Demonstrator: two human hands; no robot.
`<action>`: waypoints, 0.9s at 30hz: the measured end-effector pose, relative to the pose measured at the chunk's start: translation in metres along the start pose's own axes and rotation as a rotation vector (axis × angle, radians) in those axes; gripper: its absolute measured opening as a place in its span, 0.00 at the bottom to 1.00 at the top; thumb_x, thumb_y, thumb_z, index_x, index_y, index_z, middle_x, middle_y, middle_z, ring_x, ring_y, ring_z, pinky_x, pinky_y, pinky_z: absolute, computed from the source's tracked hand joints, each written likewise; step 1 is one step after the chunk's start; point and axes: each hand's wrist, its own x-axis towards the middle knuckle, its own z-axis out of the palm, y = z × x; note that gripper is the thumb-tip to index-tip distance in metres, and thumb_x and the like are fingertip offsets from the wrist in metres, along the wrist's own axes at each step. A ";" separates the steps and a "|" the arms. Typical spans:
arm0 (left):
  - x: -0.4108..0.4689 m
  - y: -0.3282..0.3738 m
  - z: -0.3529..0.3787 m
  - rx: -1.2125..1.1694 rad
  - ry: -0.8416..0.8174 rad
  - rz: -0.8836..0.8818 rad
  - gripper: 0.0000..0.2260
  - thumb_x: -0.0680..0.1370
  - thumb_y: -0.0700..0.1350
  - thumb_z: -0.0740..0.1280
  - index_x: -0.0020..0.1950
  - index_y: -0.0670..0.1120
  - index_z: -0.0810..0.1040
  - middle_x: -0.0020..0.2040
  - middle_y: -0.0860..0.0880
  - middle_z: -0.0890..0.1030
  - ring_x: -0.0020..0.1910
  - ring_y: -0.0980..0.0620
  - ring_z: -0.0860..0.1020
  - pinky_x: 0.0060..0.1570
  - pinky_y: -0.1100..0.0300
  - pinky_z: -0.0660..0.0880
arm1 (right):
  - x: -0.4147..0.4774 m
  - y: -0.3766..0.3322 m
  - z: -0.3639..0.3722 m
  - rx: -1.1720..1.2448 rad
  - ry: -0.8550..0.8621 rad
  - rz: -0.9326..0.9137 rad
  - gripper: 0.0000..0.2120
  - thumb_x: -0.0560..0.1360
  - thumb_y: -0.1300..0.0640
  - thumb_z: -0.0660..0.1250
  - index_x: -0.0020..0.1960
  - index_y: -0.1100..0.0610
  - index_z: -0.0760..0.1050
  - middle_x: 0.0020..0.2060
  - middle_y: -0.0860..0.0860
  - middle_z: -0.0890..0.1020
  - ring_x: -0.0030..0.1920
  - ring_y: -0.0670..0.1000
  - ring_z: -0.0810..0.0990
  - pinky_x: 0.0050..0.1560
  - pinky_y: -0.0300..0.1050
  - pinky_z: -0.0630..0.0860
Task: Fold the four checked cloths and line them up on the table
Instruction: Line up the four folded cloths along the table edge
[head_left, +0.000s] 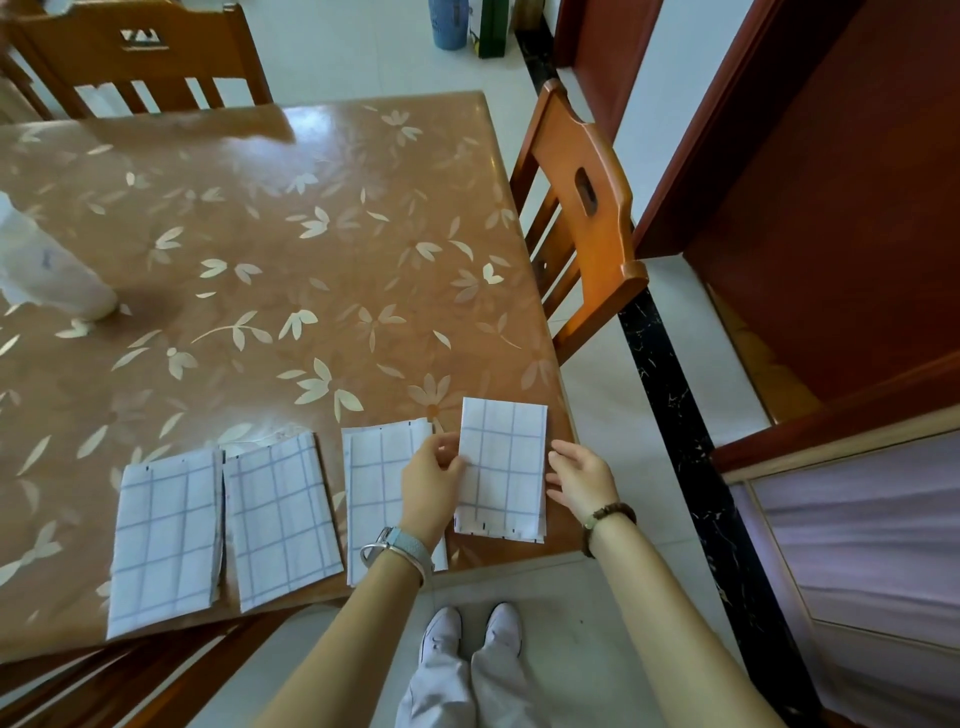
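Status: we have four folded checked cloths in a row on the tabletop (260, 234), running leftward from the side chair (587, 208).

- The fourth cloth (506, 467) is the one nearest the chair. The third cloth (374, 483), second cloth (280, 519) and first cloth (166, 540) sit progressively farther from it.
- The three cloths farther from the chair overhang the tabletop's near edge. The fourth sits further in, so the row isn't flush. Our read: it's being held for final alignment, and the task is nearly done.
- Left hand (431, 478): thumb and fingers pinch the fourth cloth's edge on the side away from the chair. The wrist lies over the third cloth. The pinch there looks meant for sliding or steering it.
- Right hand (582, 478): fingers are relaxed and loosely spread, holding nothing. It sits just beside the cloth's chair-side edge. We can't tell whether it makes contact. It's likely there to square that edge.
- A blurred white object (47, 265) sits far across from the chair. We can't identify it.
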 end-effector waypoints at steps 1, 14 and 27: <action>0.000 -0.001 0.001 0.001 0.007 0.001 0.10 0.79 0.39 0.67 0.60 0.47 0.77 0.48 0.52 0.80 0.51 0.49 0.80 0.49 0.59 0.76 | 0.002 0.001 -0.001 -0.012 0.005 -0.003 0.17 0.81 0.59 0.62 0.69 0.59 0.72 0.61 0.57 0.78 0.53 0.52 0.78 0.53 0.45 0.77; -0.022 -0.008 0.031 -0.057 -0.003 -0.027 0.08 0.77 0.39 0.69 0.54 0.49 0.77 0.43 0.49 0.80 0.44 0.50 0.80 0.48 0.49 0.81 | 0.011 0.003 -0.030 -0.038 0.025 0.016 0.11 0.77 0.62 0.67 0.58 0.59 0.80 0.51 0.53 0.83 0.49 0.50 0.81 0.51 0.44 0.78; -0.025 -0.015 0.036 -0.078 0.020 -0.016 0.08 0.77 0.38 0.68 0.52 0.50 0.75 0.43 0.50 0.80 0.45 0.51 0.80 0.48 0.47 0.81 | 0.015 0.005 -0.034 -0.028 0.026 -0.001 0.13 0.77 0.62 0.66 0.61 0.58 0.79 0.55 0.54 0.82 0.55 0.53 0.81 0.57 0.46 0.78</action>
